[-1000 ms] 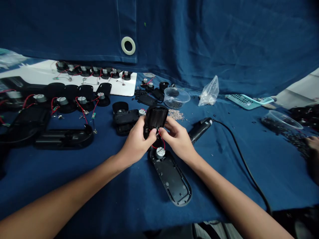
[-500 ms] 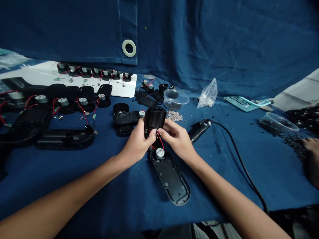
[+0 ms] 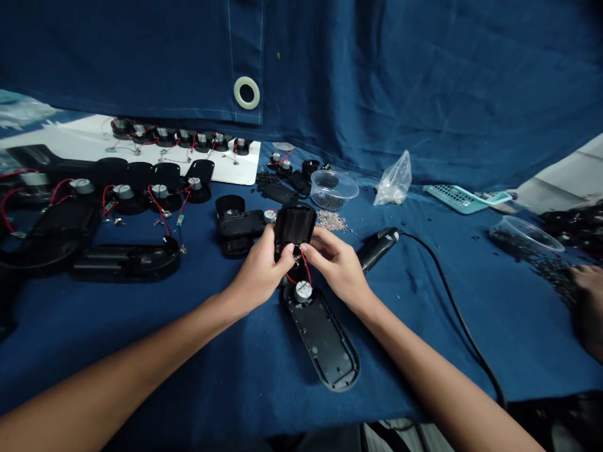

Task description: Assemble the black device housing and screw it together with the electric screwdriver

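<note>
Blue cloth (image 3: 198,370) covers the worktable, and a blue curtain (image 3: 424,81) hangs behind it. At the centre, the person's left hand (image 3: 259,270) is closed on the left edge of a raised black shell (image 3: 296,220), thumb in front. The right hand (image 3: 336,260) is curled closed around the shell's lower right edge, its thumb tip beside red wires (image 3: 308,272); whether it pinches a wire is too small to tell.

Those wires run down to a round white motor (image 3: 303,289), which sits at the upper end of a long black casing (image 3: 327,342) lying open on the cloth. So the motor appears to be in place and wired, while shell and casing remain unjoined.

Just right of the hands lies a corded black power tool (image 3: 377,251), touched by neither. Beyond the shell are loose silver screws (image 3: 331,221) and a clear tub (image 3: 335,193). To the left, open motor units (image 3: 160,190) with loose wires stand in a row, seemingly unfinished too. Another person's hand (image 3: 588,279) shows at the far right.
</note>
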A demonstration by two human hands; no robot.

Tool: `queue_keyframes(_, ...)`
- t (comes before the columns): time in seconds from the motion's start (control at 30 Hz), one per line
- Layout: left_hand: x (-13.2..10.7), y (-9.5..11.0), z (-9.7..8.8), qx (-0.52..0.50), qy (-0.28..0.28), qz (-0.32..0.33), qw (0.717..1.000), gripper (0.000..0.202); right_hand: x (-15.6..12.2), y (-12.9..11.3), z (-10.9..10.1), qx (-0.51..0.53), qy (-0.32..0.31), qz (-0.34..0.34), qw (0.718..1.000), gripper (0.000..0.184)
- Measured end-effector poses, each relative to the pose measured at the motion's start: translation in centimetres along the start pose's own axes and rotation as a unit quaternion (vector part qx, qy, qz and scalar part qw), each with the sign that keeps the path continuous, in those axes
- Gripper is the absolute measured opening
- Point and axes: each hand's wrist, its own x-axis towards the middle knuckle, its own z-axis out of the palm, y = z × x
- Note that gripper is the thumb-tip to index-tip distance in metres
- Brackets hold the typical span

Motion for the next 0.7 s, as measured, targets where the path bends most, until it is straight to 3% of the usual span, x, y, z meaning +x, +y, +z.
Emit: queue_keyframes(0.7,0.03,-0.52,0.02,-0.023,0.014,-0.004,1.000,0.034,-0.22,-0.09,0.52,-0.038,0.004,-0.028,0.999,0.022)
